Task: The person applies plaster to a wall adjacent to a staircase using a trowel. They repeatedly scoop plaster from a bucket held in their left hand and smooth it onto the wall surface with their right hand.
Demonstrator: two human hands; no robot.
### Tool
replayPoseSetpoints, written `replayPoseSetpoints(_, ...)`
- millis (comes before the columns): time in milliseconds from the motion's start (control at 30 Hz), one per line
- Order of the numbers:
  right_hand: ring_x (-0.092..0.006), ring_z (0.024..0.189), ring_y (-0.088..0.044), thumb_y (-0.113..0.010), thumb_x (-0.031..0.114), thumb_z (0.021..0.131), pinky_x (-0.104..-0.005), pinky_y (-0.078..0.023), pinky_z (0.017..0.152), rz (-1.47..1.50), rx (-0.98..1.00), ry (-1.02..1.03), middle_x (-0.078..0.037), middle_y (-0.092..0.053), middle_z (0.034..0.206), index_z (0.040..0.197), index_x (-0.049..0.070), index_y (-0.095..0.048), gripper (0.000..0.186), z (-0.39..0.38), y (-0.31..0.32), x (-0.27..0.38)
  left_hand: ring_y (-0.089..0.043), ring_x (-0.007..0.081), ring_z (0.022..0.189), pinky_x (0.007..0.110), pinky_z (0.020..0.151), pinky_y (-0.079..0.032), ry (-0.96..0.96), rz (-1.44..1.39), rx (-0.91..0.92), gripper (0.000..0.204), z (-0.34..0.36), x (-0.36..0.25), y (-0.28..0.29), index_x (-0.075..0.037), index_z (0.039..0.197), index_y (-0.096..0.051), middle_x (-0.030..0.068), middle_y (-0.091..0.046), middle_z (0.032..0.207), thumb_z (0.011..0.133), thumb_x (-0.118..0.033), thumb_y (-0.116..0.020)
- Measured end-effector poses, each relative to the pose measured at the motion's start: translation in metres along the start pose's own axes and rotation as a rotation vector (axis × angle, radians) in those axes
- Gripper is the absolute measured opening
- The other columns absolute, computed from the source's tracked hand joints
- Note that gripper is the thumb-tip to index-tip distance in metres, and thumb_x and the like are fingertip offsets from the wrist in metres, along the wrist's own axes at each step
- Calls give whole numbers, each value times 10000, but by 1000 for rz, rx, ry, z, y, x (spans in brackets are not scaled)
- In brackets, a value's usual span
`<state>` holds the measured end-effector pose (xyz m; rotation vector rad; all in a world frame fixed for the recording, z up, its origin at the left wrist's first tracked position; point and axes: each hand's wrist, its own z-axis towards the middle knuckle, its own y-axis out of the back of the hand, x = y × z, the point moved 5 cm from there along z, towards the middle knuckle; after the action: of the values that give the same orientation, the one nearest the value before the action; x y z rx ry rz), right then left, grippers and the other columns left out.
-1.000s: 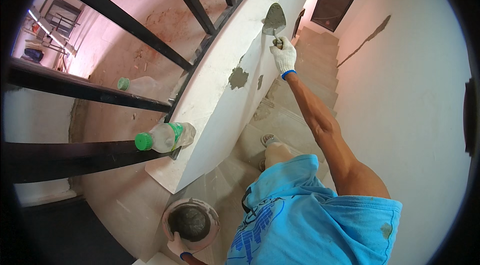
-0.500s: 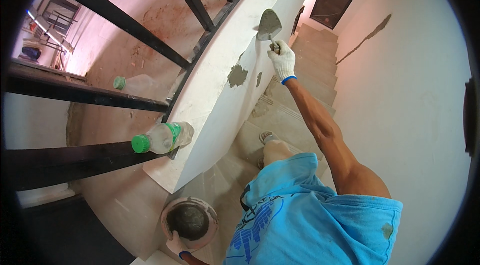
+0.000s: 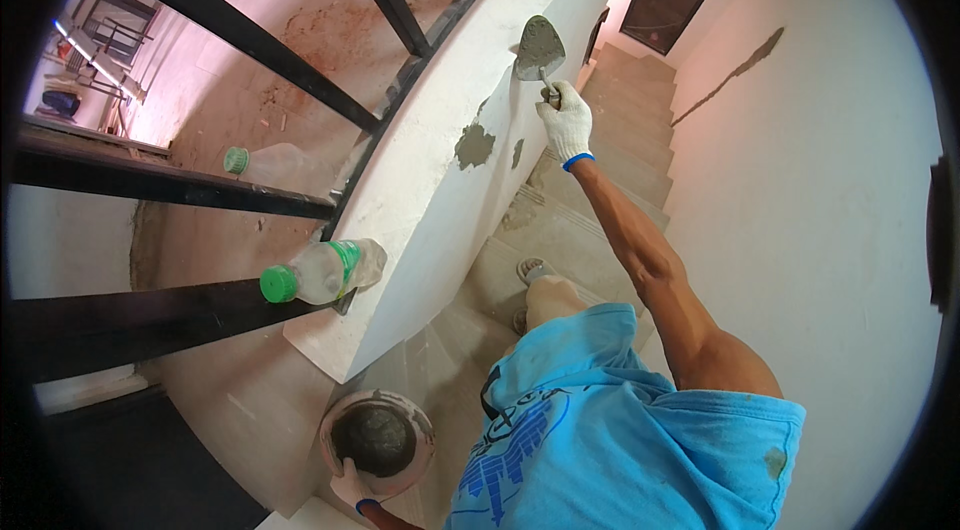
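Observation:
My right hand (image 3: 566, 122), in a white knit glove with a blue cuff, is closed round the handle of a trowel (image 3: 541, 48). Grey mortar covers the blade, which is at the edge of the white ledge (image 3: 400, 192); whether it touches the ledge I cannot tell. Nearer me on that ledge is a wet grey mortar patch (image 3: 474, 146), with a smaller smear on the wall face below. Low on the left, my gloved left hand (image 3: 350, 486) grips the rim of a round bucket (image 3: 425, 452) with grey mortar (image 3: 374, 438) inside.
A clear plastic bottle (image 3: 322, 273) with a green cap lies on the ledge against the black railing (image 3: 190, 321). Another green-capped bottle (image 3: 275, 164) is beyond the bars. Concrete stairs (image 3: 622, 135) run along the right, beside a white wall (image 3: 800, 230) with a grey filled crack (image 3: 735, 76).
Hardly anything differs. The trowel blade has turned slightly, showing more mortar on its face, and the bucket sits a touch higher in view with my left hand still on it.

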<state>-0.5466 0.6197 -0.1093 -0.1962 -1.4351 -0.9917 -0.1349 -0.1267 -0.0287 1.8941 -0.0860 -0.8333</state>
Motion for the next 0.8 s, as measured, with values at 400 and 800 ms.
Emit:
replayPoseSetpoints(400, -322, 773, -680, -728, 212, 807, -440, -515, 709, -155, 236, -101, -168, -669, 809, 975, 77, -677, 221, -68, 21, -39, -649, 244, 776, 398, 749, -515, 2, 54, -22, 421, 5, 11, 2, 181, 1084, -688, 157, -733, 896, 875, -184, -720)
replayPoseSetpoints(800, -209, 566, -628, -712, 107, 836, -380, -530, 513, 303, 442, -716, -98, -648, 788, 1046, 16, -613, 250, -179, 28, -91, -683, 258, 786, 417, 752, -531, -6, 80, 3, 437, 2, 0, -2, 178, 1070, -703, 181, -755, 901, 850, -199, -715)
